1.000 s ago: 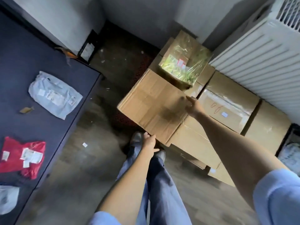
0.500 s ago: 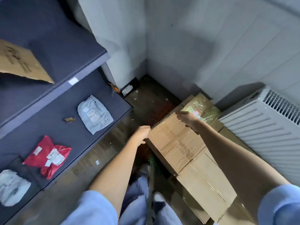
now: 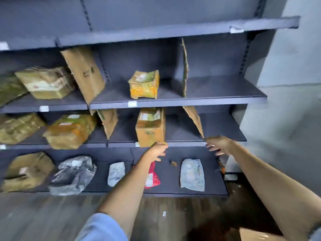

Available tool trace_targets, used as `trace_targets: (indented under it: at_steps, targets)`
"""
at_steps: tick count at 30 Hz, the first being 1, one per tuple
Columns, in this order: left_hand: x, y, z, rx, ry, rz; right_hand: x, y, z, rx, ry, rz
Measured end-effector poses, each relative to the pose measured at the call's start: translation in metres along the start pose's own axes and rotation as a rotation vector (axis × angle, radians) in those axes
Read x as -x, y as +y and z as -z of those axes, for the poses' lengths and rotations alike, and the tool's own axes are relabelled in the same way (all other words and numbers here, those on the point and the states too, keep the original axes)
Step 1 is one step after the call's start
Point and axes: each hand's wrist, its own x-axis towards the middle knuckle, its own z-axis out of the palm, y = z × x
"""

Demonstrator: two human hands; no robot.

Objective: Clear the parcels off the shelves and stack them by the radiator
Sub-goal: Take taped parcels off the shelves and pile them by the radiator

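Observation:
I face dark blue shelves (image 3: pixel 173 101) holding parcels. A tall brown box (image 3: pixel 150 126) stands on the middle shelf, and my left hand (image 3: pixel 155 152) reaches up just under its front lower corner, fingers relaxed, holding nothing. My right hand (image 3: pixel 219 145) is out to the right at the same shelf edge, fingers spread and empty. Above sits a yellow taped box (image 3: pixel 144 85). On the bottom shelf lie a grey mailer (image 3: pixel 192 172), a red mailer (image 3: pixel 152 176) partly behind my left arm, and a small white mailer (image 3: pixel 116 173).
Cardboard dividers (image 3: pixel 185 66) stand between shelf bays. More boxes (image 3: pixel 46 82) and wrapped parcels (image 3: pixel 69 131) fill the left bays, with a crumpled silver bag (image 3: pixel 73 174) and a brown box (image 3: pixel 27 171) on the bottom shelf. A wall corner (image 3: pixel 286 84) lies right; wooden floor (image 3: pixel 43 220) below.
Both hands let go of the cardboard box set on the stack by the radiator. My view swung left and up to the shelves, and both hands now reach toward the middle shelf.

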Motion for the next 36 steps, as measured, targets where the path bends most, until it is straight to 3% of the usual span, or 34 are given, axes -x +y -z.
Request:
trace_targets:
  at_steps: [4,8,14,20,24,30,36]
  targets:
    - [0.029,-0.013,0.106,0.067,0.220,-0.012,-0.001,-0.087,-0.066,0.181,-0.119,0.144]
    - [0.038,-0.025,0.182,0.103,0.327,0.025,-0.011,-0.150,-0.119,0.284,-0.236,0.199]
    - [-0.002,-0.014,0.255,0.101,0.340,-0.100,-0.049,-0.217,-0.143,0.133,-0.035,0.256]
    - [-0.055,0.017,0.273,0.021,0.279,-0.190,-0.087,-0.239,-0.139,-0.092,0.247,0.277]
    - [-0.096,0.053,0.264,0.060,0.275,-0.290,-0.116,-0.242,-0.128,-0.217,0.334,0.321]
    - [-0.145,0.114,0.254,0.103,0.334,-0.340,-0.163,-0.253,-0.102,-0.359,0.233,0.317]
    - [-0.176,0.134,0.243,0.169,0.277,-0.287,-0.179,-0.259,-0.096,-0.389,0.067,0.264]
